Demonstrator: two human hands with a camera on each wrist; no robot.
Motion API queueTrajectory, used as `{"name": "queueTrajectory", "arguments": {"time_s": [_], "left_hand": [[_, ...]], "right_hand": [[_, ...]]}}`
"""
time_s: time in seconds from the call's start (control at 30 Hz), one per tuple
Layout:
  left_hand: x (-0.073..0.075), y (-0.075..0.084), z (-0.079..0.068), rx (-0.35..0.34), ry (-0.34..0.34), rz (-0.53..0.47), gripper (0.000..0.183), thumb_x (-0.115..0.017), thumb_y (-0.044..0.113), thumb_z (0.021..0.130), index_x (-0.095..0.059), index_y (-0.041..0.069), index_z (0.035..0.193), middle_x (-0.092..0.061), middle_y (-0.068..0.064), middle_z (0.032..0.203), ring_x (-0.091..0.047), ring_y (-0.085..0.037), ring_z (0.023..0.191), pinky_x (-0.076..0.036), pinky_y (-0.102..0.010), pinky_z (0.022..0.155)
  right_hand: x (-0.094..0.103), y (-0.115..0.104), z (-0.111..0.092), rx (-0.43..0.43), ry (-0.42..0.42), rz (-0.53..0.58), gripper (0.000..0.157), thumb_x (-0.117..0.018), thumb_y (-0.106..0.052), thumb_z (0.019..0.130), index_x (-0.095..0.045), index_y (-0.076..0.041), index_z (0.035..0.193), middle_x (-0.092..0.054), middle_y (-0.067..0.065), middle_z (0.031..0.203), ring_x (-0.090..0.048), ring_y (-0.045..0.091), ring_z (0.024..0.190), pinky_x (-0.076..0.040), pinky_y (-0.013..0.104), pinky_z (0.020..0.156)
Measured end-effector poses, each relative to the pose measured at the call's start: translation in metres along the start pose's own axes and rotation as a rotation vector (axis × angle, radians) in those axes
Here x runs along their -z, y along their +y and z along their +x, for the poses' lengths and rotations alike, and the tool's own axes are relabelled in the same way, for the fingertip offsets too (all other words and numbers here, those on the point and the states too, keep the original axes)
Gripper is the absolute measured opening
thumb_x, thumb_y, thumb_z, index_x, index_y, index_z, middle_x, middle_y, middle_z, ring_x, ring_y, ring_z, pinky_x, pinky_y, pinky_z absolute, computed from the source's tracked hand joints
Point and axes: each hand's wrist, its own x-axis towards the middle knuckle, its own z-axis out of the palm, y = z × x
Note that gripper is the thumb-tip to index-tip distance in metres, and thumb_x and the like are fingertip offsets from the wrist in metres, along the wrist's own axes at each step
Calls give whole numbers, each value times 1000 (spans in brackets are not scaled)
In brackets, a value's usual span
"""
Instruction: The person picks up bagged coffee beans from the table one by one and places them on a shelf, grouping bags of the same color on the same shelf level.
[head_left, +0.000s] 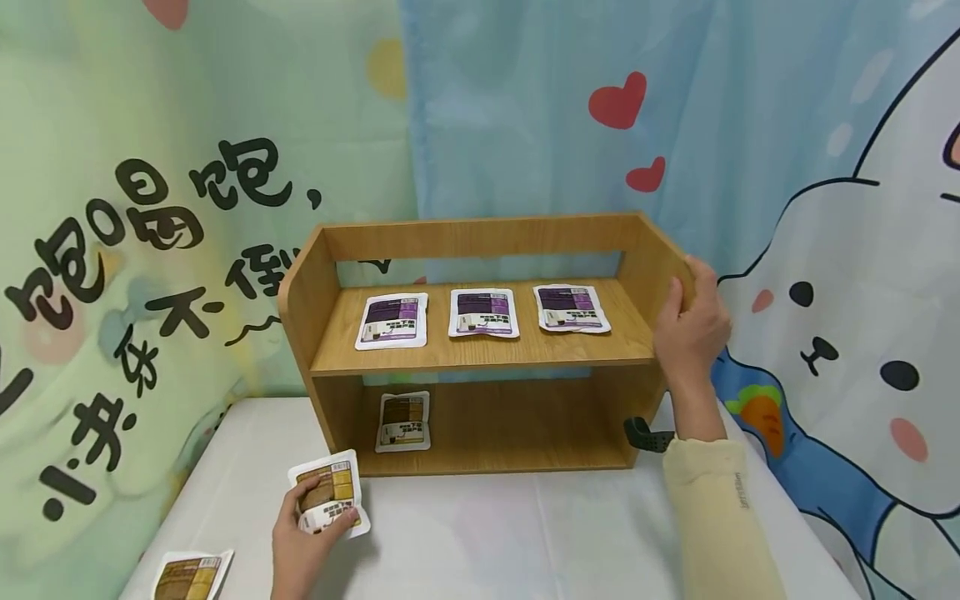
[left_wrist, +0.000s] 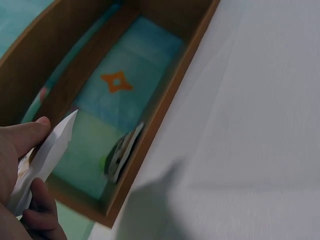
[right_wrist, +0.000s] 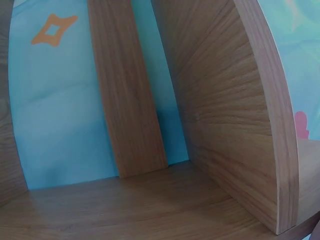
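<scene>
Just in front of a small two-tier wooden shelf (head_left: pixel 480 354), my left hand (head_left: pixel 300 546) pinches a white packet with a brown label (head_left: pixel 330 492) between thumb and fingers. Seen edge-on in the left wrist view, the packet (left_wrist: pixel 50 155) looks thin and slightly bent. My right hand (head_left: pixel 695 321) grips the edge of the shelf's right side panel. The right wrist view shows the shelf's wooden inside (right_wrist: pixel 140 205), with the hand's grip out of sight. On the lower tier, at the left, lies another brown-label packet (head_left: pixel 403 421).
Three purple-label packets, a left one (head_left: pixel 392 321), a middle one (head_left: pixel 483 312) and a right one (head_left: pixel 572 308), lie in a row on the upper tier. One more brown-label packet (head_left: pixel 191 575) is on the white table (head_left: pixel 525 533) at front left. Printed curtains (head_left: pixel 517 108) hang behind.
</scene>
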Motion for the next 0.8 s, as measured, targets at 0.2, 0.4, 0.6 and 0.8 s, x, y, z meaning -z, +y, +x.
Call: {"name": "queueTrajectory", "arguments": {"time_s": [0.2,0.4,0.6,0.8], "left_hand": [[-30,5,3,-74,-72,-22,74,-92,9,62,-56,7,126,-59,-17,120,-52,-25,102,-40,-29,80],[-57,10,0,-95,-134,-33,72,-92,11,61,-58,9,125,-60,-15,120,-53,-26,104,-41,-36,83],[-75,8,3,-105,-184,-74,72,-92,12,62,-58,10,125,-61,-15,112,-56,-21,87,-46,-30,71],[-88,4,2,-98,-245,-98,70,-92,13,63,-58,12,124,-61,-15,110,-58,-19,81,-49,-28,63]], "right_hand": [[3,1,9,7,12,-15,35,-48,-33,103,-53,-17,133,-65,17,116,-63,38,96,-51,53,78],[5,1,9,-8,-10,-18,35,-47,-33,103,-52,-17,134,-64,18,117,-63,38,96,-50,54,78],[3,-2,10,2,-14,-10,35,-47,-32,103,-52,-17,134,-64,18,117,-63,38,94,-51,54,76],[3,-2,3,7,-20,-8,34,-48,-30,103,-53,-16,134,-65,18,117,-63,39,94,-50,54,75]]}}
